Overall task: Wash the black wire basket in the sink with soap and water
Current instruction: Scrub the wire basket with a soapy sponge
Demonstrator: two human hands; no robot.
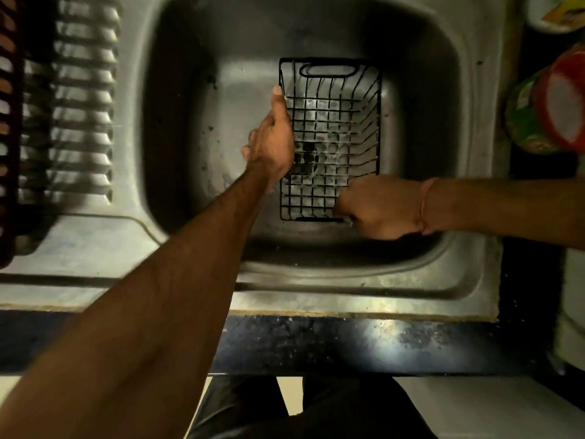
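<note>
The black wire basket [335, 122] stands open side up in the steel sink [190, 122], with foam showing through its bottom grid. My left hand [272, 141] grips the basket's left rim, thumb lying along the top wire. At the basket's near right corner my right hand [380, 207] is curled into a fist against the wires. Whatever it holds is hidden inside the fingers. A thin band sits on that wrist.
A ribbed steel drainboard [82, 99] lies left of the sink, with a dark red slatted rack [8, 122] at the far left edge. Round tubs with red and green labels [550, 103] stand on the dark counter at the right.
</note>
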